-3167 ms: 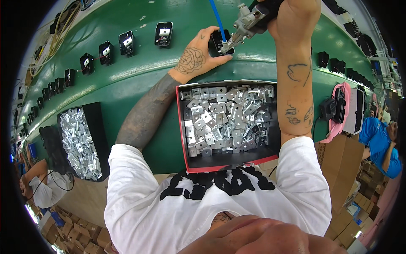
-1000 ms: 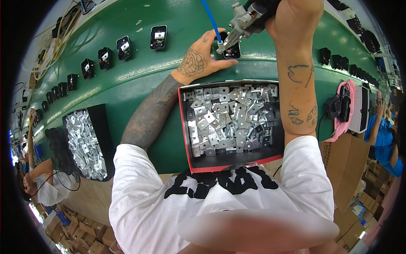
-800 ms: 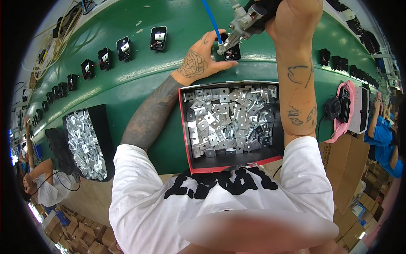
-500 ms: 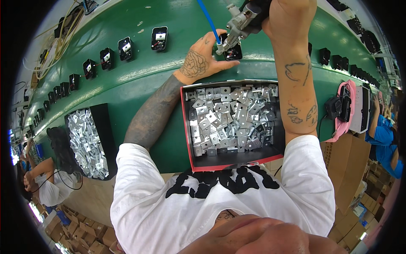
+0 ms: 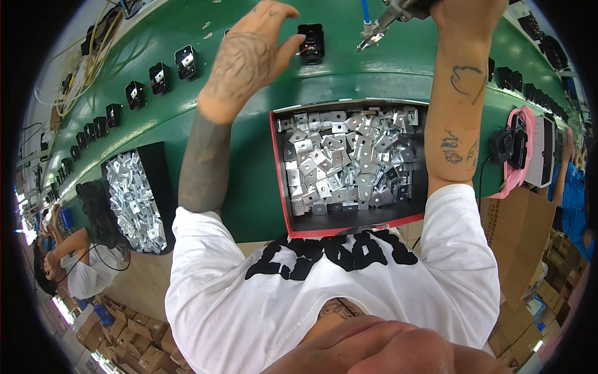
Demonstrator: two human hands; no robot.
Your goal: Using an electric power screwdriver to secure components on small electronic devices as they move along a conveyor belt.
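Note:
My left hand [image 5: 246,62] is over the green bench with its fingers apart and holds nothing. Its thumb tip is close beside a small open black housing [image 5: 312,45]; whether they touch I cannot tell. My right hand [image 5: 468,14], cut off by the top edge, grips a metal-nosed power screwdriver [image 5: 389,20] with a blue tube on it. The screwdriver's tip is to the right of the housing, apart from it. Between my forearms, a black box with a red rim [image 5: 352,232] holds many bent metal plates [image 5: 342,162] with holes.
More black housings [image 5: 185,61] with metal plates inside line the bench to the left; others [image 5: 509,80] stand to the right. A second black box [image 5: 156,181] of metal brackets is at left. At right are a pink object [image 5: 522,146] and a cardboard carton [image 5: 523,230]. Co-workers are at both sides.
My right hand has drawn the screwdriver off the housing and to the right. My left hand has let go of the housing and moved left. The housing stands farther left than before.

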